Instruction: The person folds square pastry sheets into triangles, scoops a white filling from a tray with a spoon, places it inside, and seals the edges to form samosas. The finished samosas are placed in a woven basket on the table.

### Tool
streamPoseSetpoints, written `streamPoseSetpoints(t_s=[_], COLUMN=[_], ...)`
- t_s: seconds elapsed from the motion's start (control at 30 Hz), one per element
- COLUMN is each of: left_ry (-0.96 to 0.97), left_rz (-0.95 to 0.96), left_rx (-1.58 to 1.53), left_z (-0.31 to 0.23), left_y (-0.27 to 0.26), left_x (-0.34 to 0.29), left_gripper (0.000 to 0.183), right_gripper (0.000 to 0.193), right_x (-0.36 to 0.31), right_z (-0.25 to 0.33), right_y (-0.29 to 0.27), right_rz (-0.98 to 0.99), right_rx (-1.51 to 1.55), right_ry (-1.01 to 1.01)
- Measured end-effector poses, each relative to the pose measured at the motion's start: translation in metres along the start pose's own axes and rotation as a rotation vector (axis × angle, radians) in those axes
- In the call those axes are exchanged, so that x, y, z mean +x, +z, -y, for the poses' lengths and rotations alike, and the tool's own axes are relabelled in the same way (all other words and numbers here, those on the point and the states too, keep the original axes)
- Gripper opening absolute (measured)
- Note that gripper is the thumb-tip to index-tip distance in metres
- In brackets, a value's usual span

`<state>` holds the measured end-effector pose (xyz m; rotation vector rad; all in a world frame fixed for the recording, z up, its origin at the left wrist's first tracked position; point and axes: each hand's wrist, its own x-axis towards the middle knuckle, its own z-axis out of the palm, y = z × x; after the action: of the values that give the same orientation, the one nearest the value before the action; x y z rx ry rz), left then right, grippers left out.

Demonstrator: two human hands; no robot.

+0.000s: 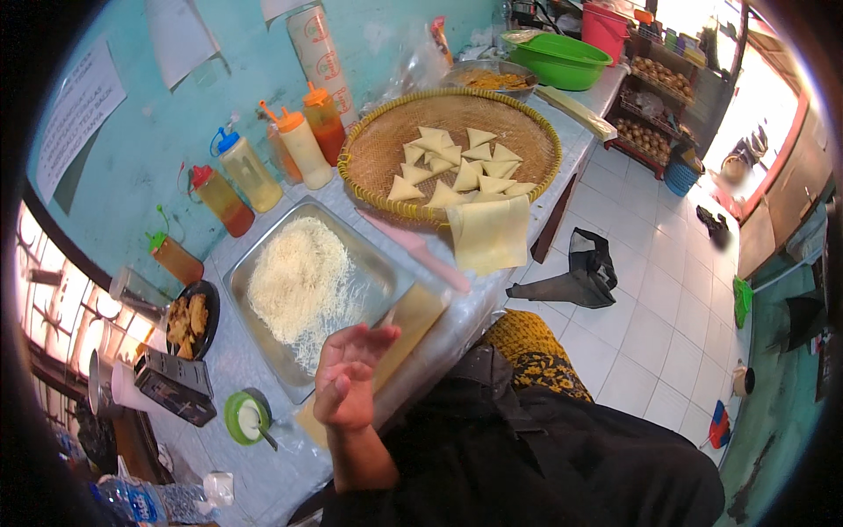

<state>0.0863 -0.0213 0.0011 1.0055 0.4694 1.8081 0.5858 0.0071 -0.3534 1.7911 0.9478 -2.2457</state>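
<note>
My left hand [347, 378] is raised at the table's near edge, its fingers loosely curled and apart, with nothing visible in it. It hovers over a long pale pastry strip [411, 321] beside a metal tray [382, 272]. A heap of fine white shreds, like grated cheese [299, 272], fills much of that tray. Past it lies a pink knife [426, 253]. Flat pastry sheets [490, 235] hang over the near rim of a round woven tray [369, 145], which holds several folded pastry triangles [465, 174]. My right hand does not show.
Left of the metal tray stands a green cup [234, 413] with white paste and a spoon. Sauce bottles [230, 198] line the wall near a black plate [209, 303] of fried food. A green basin [562, 60] sits at the far end. Dark netting [584, 272] lies on the tiled floor.
</note>
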Motion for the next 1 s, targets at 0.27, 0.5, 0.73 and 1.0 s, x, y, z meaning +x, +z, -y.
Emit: streamPoseSetpoints(t_s=[0.27,0.5,0.73,1.0], left_ry=[0.021,0.009,-0.01,-0.063], left_rz=[0.064,0.146,0.16,0.154], left_rx=[-0.116,-0.331,-0.31,-0.277], left_z=[0.01,0.006,0.008,0.01], left_y=[-0.019,-0.025,-0.03,-0.019], left_x=[-0.006,-0.002,-0.006,-0.002], left_gripper=[0.069,0.067,0.065,0.059], right_gripper=[0.049,0.032,0.038,0.047], right_x=[-0.131,-0.155,-0.146,-0.173], right_z=[0.214,0.377,0.407,0.4], right_y=[0.054,0.144,0.172,0.169], right_rz=[-0.128,-0.397,-0.231,0.426], right_rx=[-0.395,0.135,0.37,0.535], right_ry=[-0.496,-1.481,-1.275,-1.12])
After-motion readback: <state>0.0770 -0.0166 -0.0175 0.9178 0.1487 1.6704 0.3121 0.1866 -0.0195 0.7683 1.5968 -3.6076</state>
